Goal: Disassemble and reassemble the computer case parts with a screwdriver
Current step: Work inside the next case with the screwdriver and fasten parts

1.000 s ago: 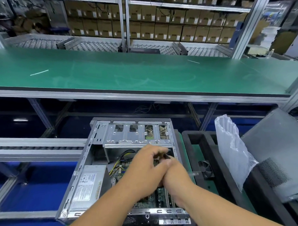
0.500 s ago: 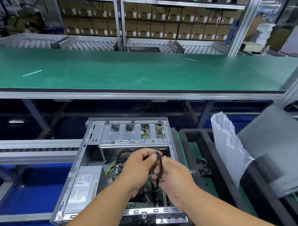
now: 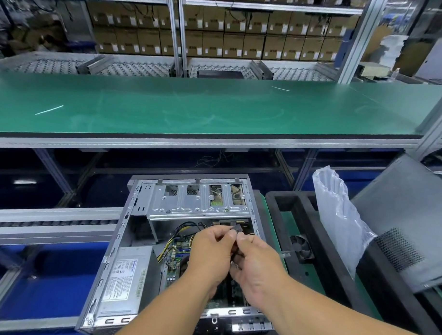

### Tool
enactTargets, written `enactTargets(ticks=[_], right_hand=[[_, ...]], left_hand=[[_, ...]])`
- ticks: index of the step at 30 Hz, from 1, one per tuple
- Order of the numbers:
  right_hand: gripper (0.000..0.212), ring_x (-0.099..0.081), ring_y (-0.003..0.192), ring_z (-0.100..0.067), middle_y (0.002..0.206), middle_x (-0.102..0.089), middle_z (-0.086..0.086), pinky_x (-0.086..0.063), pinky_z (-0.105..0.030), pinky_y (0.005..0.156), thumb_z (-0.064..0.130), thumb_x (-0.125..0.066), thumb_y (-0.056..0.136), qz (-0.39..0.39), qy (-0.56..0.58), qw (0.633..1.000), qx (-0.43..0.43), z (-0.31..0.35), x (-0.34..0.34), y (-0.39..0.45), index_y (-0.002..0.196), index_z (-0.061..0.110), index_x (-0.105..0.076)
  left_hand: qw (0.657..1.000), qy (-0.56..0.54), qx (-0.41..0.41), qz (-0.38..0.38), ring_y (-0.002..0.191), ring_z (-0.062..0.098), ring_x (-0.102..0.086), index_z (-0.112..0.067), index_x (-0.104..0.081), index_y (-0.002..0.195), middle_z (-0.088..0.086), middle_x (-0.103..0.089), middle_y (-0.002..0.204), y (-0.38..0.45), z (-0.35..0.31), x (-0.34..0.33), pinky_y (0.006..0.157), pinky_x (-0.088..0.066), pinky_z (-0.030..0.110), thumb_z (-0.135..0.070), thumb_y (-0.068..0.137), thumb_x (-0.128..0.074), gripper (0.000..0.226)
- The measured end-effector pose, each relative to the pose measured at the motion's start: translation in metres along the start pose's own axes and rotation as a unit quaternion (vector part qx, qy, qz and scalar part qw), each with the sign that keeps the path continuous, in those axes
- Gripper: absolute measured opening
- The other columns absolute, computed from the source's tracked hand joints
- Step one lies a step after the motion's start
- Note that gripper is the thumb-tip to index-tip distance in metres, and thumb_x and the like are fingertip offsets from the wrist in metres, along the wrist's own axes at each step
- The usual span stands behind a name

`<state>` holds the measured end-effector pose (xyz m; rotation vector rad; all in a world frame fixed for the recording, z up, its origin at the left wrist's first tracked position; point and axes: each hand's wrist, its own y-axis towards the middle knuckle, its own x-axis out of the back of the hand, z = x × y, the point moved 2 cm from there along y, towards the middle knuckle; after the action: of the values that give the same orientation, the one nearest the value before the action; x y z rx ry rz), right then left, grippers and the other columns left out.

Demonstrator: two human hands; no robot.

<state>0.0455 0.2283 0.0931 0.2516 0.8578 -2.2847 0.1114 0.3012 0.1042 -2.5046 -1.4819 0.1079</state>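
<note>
An open metal computer case (image 3: 116,251) lies on its side below me, showing its drive cage (image 3: 198,201), grey power supply (image 3: 122,281) and green motherboard (image 3: 176,261) with yellow and black wires. Above the case interior, my left hand (image 3: 209,257) and my right hand (image 3: 256,266) meet. Both pinch a black cable with a connector (image 3: 236,229) between fingertips. No screwdriver is visible.
A black foam tray (image 3: 305,220) with a small fan (image 3: 300,246) sits right of the case. A clear plastic bag (image 3: 338,216) and a grey side panel (image 3: 408,224) lean further right. A long green bench (image 3: 192,106) runs across above, with shelves of cartons behind.
Both hands lifted from low inside the case, drawing the black cable up with them. The connector now shows above my fingertips.
</note>
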Motion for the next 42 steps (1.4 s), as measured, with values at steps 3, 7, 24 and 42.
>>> enactTargets(ticks=[3, 7, 24, 42], right_hand=[[0.025, -0.071, 0.074, -0.019, 0.085, -0.076, -0.012, -0.061, -0.039, 0.069, 0.016, -0.052, 0.108, -0.022, -0.026, 0.999, 0.007, -0.001, 0.001, 0.000, 0.092, 0.006, -0.069], [0.023, -0.072, 0.089, -0.030, 0.101, -0.075, -0.022, -0.061, -0.049, 0.084, 0.016, -0.046, 0.110, -0.089, -0.050, 0.995, -0.003, -0.005, 0.000, 0.005, 0.108, 0.005, -0.065], [0.037, -0.050, 0.070, -0.017, 0.081, -0.052, -0.002, -0.043, -0.025, 0.061, 0.024, -0.041, 0.109, -0.144, -0.164, 0.975, -0.046, -0.011, -0.029, 0.045, 0.131, -0.001, -0.058], [0.029, -0.043, 0.078, -0.022, 0.087, -0.051, -0.007, -0.037, -0.038, 0.066, -0.002, -0.037, 0.082, -0.061, 0.019, 0.994, -0.086, -0.008, -0.010, 0.041, 0.090, 0.011, -0.062]], left_hand=[[0.999, 0.038, -0.009, -0.018, 0.072, 0.006, -0.072, -0.022, -0.077, 0.087, -0.008, -0.077, 0.078, 0.005, 0.002, -0.005, 0.065, -0.056, 0.024, -0.019, 0.098, -0.063, 0.018], [0.990, 0.135, -0.033, -0.036, 0.069, 0.005, -0.069, -0.026, -0.074, 0.074, -0.013, -0.074, 0.072, 0.018, 0.009, -0.010, 0.075, -0.060, 0.039, -0.029, 0.089, -0.075, 0.016], [0.975, 0.014, 0.217, 0.036, 0.079, 0.028, -0.066, -0.002, -0.074, 0.097, 0.018, -0.076, 0.090, 0.056, 0.009, -0.013, 0.082, -0.057, 0.041, -0.019, 0.088, -0.079, 0.020], [0.973, -0.044, 0.225, -0.029, 0.022, 0.014, -0.048, -0.002, -0.063, 0.072, 0.001, -0.057, 0.036, 0.061, 0.008, -0.021, 0.028, -0.036, 0.019, -0.010, 0.085, -0.078, 0.021]])
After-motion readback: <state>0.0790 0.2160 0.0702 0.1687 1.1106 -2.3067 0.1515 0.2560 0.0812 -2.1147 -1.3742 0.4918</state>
